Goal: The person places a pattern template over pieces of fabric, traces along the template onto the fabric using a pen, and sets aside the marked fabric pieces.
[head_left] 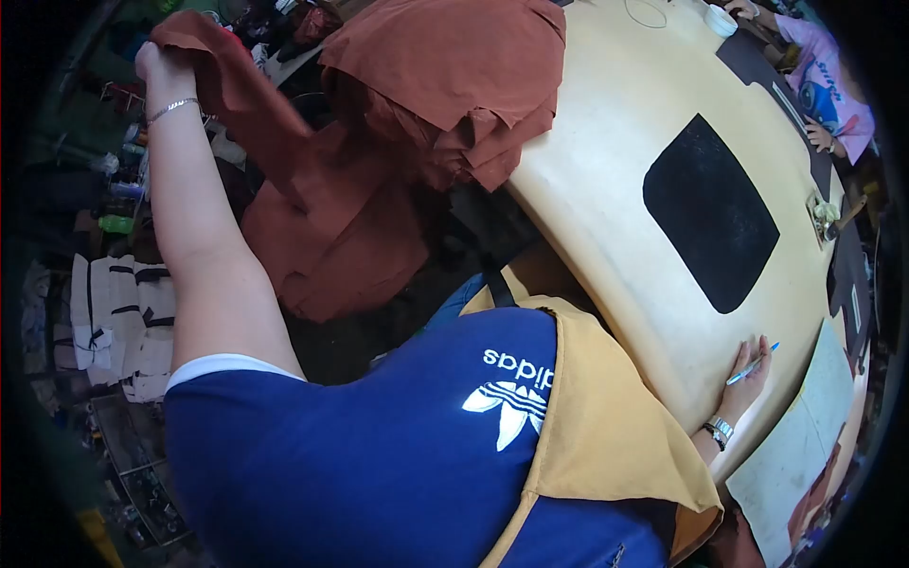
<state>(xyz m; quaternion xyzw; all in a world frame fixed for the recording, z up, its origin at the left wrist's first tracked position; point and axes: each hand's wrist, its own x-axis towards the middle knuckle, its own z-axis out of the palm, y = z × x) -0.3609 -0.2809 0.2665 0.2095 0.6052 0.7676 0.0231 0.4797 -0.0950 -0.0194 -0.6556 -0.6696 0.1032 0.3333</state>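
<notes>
My left hand [149, 62] is raised far out at the upper left, its fingers mostly hidden, closed on the edge of a reddish-brown leather sheet [222, 71]. From there the sheet stretches toward more brown leather [331, 237] hanging beside the table. A thick pile of brown leather [445, 66] lies on the table's near corner. My right hand [748, 386] rests on the cream tabletop [615, 237] with a light-blue pen [753, 364] held between its fingers. Beyond it lies a black four-sided piece [710, 213] with rounded corners.
A large pale grey sheet [791, 445] lies right of my right hand. A wooden-handled tool [846, 218], dark strips [776, 104] and a white bowl [721, 21] are along the far side. A co-worker in a pink shirt [833, 95] stands there. White bundles [123, 322] are at left.
</notes>
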